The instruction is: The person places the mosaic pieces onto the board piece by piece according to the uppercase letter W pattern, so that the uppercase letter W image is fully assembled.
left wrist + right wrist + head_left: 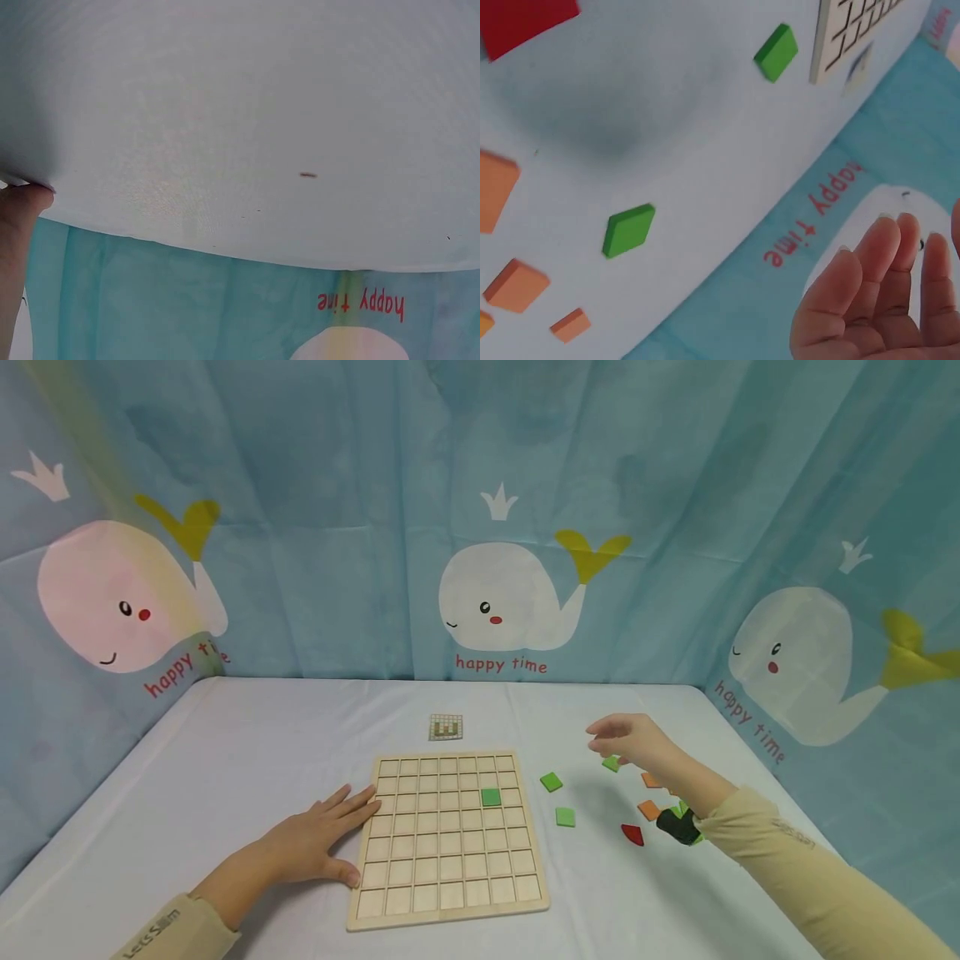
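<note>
A wooden grid board (450,843) lies on the white table, with one green square tile (491,797) in a cell toward its upper right. My left hand (315,839) rests at the board's left edge, fingers spread and straight. To the right of the board my right hand (630,739) hovers over the table, its fingers loosely bent with nothing between them. Below it in the head view lies a green tile (611,764), partly covered by the hand. Two more green tiles, one darker (551,782) and one lighter (565,817), lie between board and hand.
A small pattern card (446,727) lies behind the board. At the right are a red quarter-round piece (632,834), orange tiles (648,811), a black piece (677,827) and several green pieces, partly hidden by the right forearm. A whale-print curtain (337,568) surrounds the table.
</note>
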